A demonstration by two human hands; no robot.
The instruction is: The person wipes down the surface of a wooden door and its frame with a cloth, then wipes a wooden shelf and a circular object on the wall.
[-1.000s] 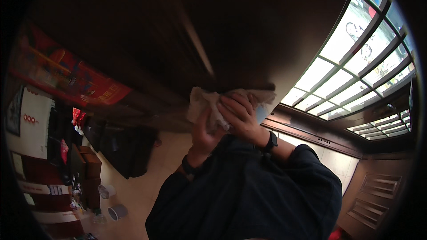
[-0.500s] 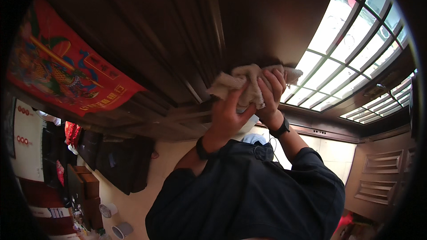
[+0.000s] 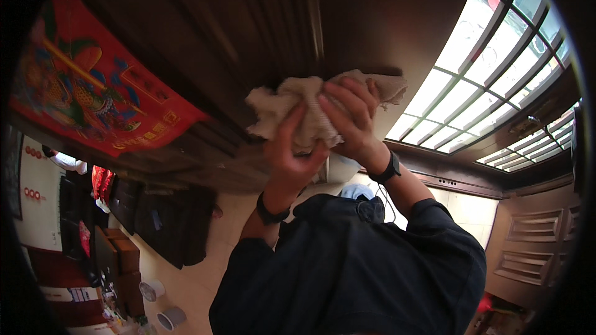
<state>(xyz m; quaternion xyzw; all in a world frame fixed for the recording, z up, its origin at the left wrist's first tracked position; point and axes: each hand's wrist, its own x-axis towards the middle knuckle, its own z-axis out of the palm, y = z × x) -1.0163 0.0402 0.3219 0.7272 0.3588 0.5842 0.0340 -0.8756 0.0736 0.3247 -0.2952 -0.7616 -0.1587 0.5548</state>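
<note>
Both my hands press a crumpled beige cloth (image 3: 273,106) against a dark brown wooden door (image 3: 366,18) with raised mouldings. My left hand (image 3: 292,152) grips the cloth's lower left part, thumb and fingers around a fold. Across its right part lies my right hand (image 3: 351,114), its fingers bent over the fabric. One loose end of the cloth sticks out past the right fingers, flat on the wood. The palms and the door surface under the cloth are hidden.
A red printed poster (image 3: 118,99) hangs on the door at the left. To the right is a barred window (image 3: 472,93). A dark sofa (image 3: 174,223), a brown cabinet (image 3: 124,260) and two bins (image 3: 171,318) stand at lower left. Another door (image 3: 528,242) is at far right.
Both hands and the cloth have slid left and slightly up along the door. The cloth is more spread out now, and both hands keep hold of it.
</note>
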